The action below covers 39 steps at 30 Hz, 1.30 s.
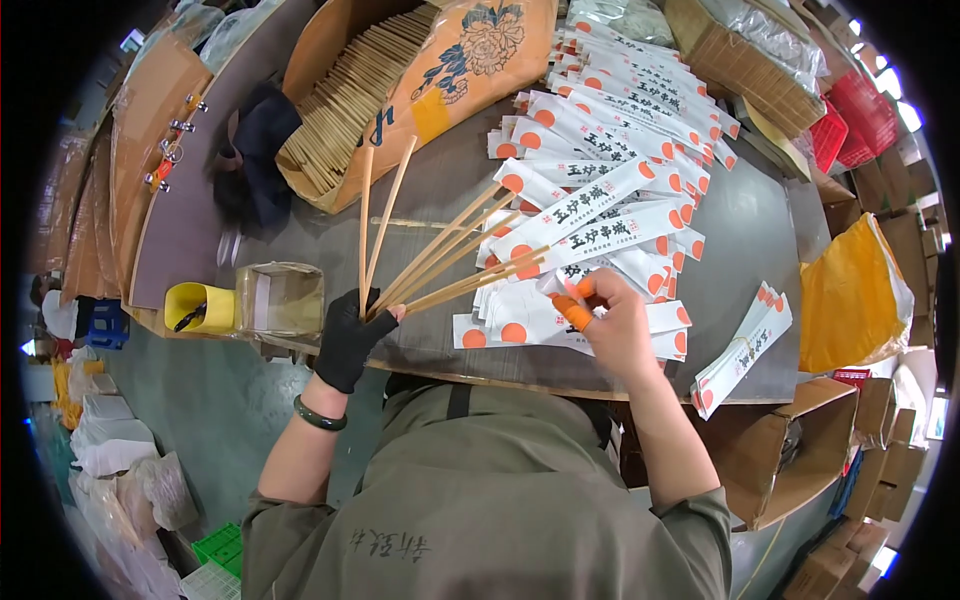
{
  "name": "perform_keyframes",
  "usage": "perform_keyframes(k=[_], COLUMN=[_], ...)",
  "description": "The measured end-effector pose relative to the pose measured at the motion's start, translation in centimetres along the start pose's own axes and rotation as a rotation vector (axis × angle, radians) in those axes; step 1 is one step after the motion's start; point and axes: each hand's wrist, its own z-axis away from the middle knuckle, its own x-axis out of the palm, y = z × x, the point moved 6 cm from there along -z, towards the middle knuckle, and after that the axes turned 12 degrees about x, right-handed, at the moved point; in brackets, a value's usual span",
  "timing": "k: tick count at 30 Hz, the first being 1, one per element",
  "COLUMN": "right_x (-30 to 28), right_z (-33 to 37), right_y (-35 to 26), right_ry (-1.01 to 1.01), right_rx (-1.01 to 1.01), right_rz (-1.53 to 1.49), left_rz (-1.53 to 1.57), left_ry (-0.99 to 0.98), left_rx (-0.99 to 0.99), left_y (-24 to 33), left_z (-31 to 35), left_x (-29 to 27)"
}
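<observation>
My left hand [352, 335], in a black fingerless glove, is closed around several wooden chopsticks [440, 245] fanned out from its fingers. Two of them point up; the others slant right, their far ends at the paper chopstick sleeves [600, 235]. Whether any tip is inside a sleeve I cannot tell. The sleeves are white with orange dots and dark print, heaped across the table. My right hand [610, 318], with orange finger covers on thumb and forefinger, is drawn into a pinch over the near sleeves. What lies between those fingertips is too small to make out.
An open orange-brown bag [400, 130] full of chopsticks lies at the back left. Near the left edge stand a yellow container [200, 308] and a taped box [282, 303]. A banded sleeve bundle [742, 350] lies right, beside a yellow package [857, 295]; a cardboard box [790, 450] is below.
</observation>
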Motion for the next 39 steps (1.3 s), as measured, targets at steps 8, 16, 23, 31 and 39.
perform_keyframes(k=[8, 16, 23, 31, 39], right_x=[-0.9, -0.2, -1.9, -1.3, 4.7], right_z=[-0.9, -0.1, -0.9, -0.7, 1.8], right_y=[0.3, -2.6, -2.3, -1.5, -7.8], right_ry=[-0.092, -0.154, -0.010, -0.199, -0.027], right_rx=[0.113, -0.203, -0.128, 0.040, -0.769], right_rz=[-0.056, 0.213, 0.190, 0.111, 0.590], left_rz=[-0.002, -0.112, -0.047, -0.130, 0.389], left_ry=[-0.069, -0.308, -0.175, -0.261, -0.133], left_rx=[0.042, -0.056, 0.012, -0.008, 0.201], left_y=[0.2, -0.5, -0.2, -0.6, 2.7], left_z=[-0.3, -0.7, -1.4, -1.5, -2.3], left_x=[-2.0, -1.9, -2.7, -2.5, 6.8])
